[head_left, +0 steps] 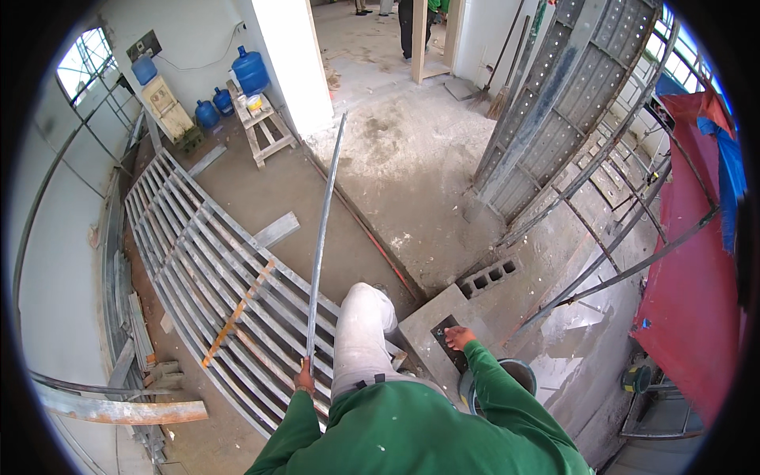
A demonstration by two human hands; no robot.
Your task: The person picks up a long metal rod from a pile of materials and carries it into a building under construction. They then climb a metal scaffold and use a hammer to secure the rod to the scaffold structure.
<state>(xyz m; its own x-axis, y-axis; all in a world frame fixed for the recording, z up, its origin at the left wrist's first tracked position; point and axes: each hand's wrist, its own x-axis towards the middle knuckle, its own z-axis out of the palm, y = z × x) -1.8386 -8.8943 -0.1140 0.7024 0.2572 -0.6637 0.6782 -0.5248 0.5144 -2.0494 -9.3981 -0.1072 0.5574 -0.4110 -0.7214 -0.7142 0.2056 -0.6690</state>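
My left hand [303,376] is wrapped round the lower end of a long, thin grey metal bar [321,237], which slants up and away past my left knee toward the doorway. Beneath the bar lies a wide grating of parallel metal bars [202,249]. My right hand [457,338], its fingers curled, is at a dark rectangular plate [442,328] on a grey slab [419,324]. Whether it grips the plate or some small thing on it, I cannot make out. Close by my right forearm stands a dark bucket [521,372], partly hidden by the sleeve.
A hollow concrete block [487,277] sits just beyond the slab. Tall perforated metal panels [546,111] lean at the right, near bent tubing and a red sheet [685,317]. Blue water jugs [251,71] and a small wooden bench [265,131] stand far left. Another person [406,28] is beyond the doorway.
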